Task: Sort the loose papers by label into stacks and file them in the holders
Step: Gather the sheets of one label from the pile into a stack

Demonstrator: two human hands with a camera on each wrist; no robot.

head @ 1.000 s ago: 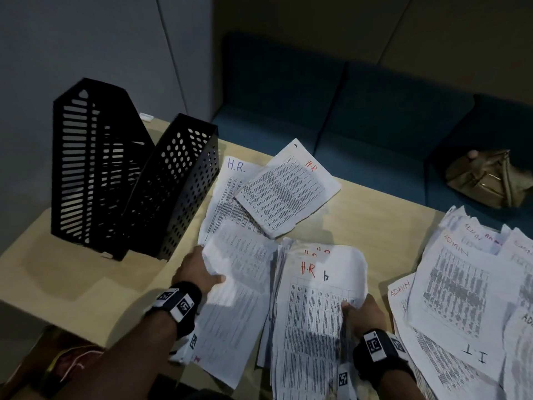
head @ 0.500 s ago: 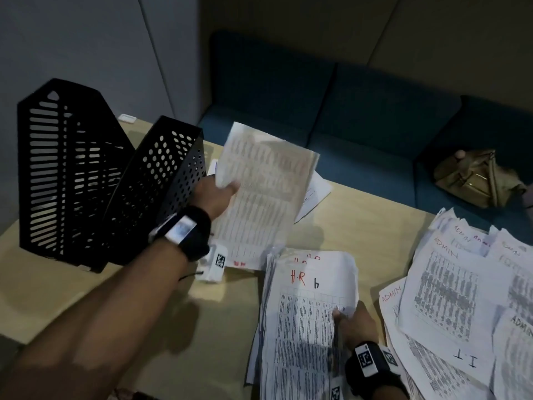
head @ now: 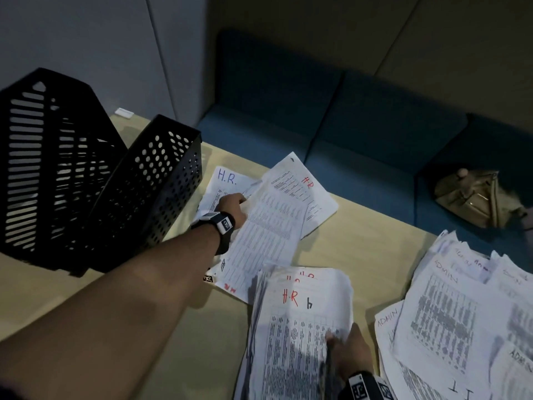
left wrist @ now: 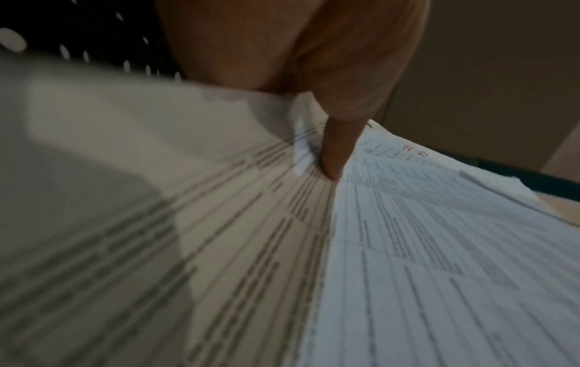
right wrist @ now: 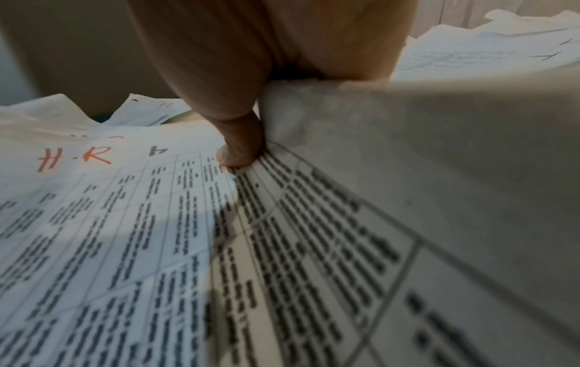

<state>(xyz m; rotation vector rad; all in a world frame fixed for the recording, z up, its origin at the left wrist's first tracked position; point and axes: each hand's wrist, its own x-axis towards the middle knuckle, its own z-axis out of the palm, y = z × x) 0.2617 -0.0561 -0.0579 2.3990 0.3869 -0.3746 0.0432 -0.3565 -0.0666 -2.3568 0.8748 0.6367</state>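
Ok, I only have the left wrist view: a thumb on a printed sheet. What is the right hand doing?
Observer: The right hand grips the near stack of papers, thumb on top; the top reads H.R in red.
Operator: Where is the left hand's sheet?
Observer: The left hand pinches that sheet over a blue-marked H.R. sheet beside the perforated holder.
Operator: Other labels out?
Observer: ADMIN papers spread at the right end of the table.

Bare forearms; black wristbands (head: pixel 223 226) carry white square-code tags.
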